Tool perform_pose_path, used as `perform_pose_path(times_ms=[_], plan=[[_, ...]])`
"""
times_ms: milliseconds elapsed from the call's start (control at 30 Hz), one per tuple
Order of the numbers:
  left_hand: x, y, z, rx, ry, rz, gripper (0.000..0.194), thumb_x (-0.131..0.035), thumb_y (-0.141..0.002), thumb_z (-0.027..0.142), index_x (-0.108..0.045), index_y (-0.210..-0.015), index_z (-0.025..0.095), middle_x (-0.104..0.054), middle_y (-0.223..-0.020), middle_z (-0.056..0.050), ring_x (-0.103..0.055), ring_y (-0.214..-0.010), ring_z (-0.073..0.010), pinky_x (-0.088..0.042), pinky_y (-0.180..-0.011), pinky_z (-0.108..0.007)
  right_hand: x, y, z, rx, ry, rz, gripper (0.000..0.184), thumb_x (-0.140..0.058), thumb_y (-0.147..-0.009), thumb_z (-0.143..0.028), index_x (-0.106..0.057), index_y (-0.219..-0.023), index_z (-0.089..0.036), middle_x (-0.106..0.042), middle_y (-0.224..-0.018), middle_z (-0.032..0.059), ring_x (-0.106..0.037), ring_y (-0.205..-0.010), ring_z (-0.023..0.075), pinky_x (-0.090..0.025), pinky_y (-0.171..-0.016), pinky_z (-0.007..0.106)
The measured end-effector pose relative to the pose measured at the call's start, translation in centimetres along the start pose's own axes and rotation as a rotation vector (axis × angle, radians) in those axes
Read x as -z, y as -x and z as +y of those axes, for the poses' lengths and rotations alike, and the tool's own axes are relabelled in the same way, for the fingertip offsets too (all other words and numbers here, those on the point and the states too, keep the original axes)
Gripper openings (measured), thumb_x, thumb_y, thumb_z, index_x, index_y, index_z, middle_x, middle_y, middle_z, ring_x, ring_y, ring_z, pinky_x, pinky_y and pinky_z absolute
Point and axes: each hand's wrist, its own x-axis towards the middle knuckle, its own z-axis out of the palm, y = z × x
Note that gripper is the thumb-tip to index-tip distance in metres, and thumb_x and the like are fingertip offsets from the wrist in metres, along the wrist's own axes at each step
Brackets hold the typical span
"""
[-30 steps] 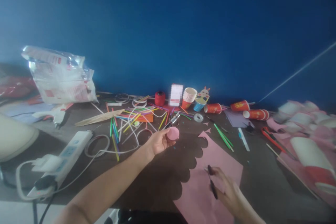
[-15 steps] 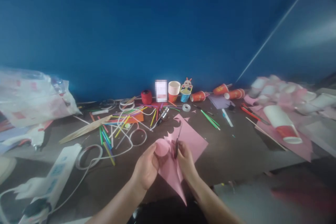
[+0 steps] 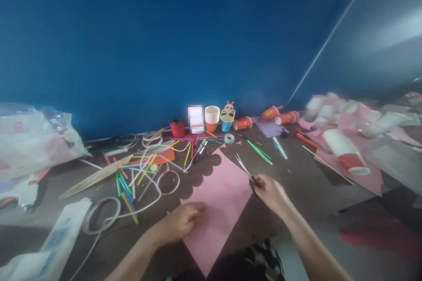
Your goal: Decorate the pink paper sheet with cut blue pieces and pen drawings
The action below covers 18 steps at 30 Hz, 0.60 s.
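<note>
- Right hand (image 3: 271, 193): grasping scissors (image 3: 245, 168) at the handles, blades slightly parted.
- Left hand (image 3: 184, 220): fingers curled over pink sheet (image 3: 222, 193); cannot tell if gripping anything.
- Sheet on dark table (image 3: 296, 191), scalloped edge far left.

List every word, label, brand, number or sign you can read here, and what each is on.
None can be read.
Bag: reddish print, too blurred.
Red cups: yellow marks, too small.
White panel: pixelated, illegible.
Pink sheet: no lettering visible.
</note>
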Motion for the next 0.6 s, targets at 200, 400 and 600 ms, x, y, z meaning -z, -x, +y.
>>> perform_pose_path(times_ms=[200,400,600], plan=[[2.4,1.0,0.3,-0.006,-0.067,-0.159,0.029,-0.043,-0.088,0.040,-0.070,-0.092,0.028,-0.053,-0.129,-0.002,-0.037,-0.128,-0.0202,-0.027,-0.105,-0.035,5.3,-3.3,1.8,-0.080,0.883,-0.034,0.024,-0.052,-0.079,-0.039,-0.058,-0.093,-0.021,-0.067,-0.079,0.0099,-0.064,-0.072,0.0265,-0.037,-0.056,0.030],[3.3,1.0,0.1,-0.094,-0.090,-0.151,0.029,-0.046,-0.087,0.039,-0.069,-0.099,0.026,-0.063,-0.114,-0.005,-0.049,-0.118,-0.0221,-0.036,-0.098,-0.032,5.7,-6.1,0.3,0.066,0.988,-0.234,0.010,-0.061,-0.068,-0.018,-0.063,-0.077,-0.018,-0.065,-0.091,0.0132,-0.065,-0.079,0.0291,-0.039,-0.059,0.031],[3.4,1.3,-1.6,-0.133,-0.068,-0.125,0.028,-0.049,-0.086,0.041,-0.068,-0.102,0.026,-0.064,-0.113,-0.006,-0.049,-0.119,-0.0215,-0.038,-0.098,-0.033,5.7,-9.2,0.4,0.062,0.940,-0.411,0.001,-0.061,-0.067,-0.018,-0.061,-0.066,-0.017,-0.066,-0.066,0.0073,-0.066,-0.064,0.0234,-0.038,-0.053,0.026]])
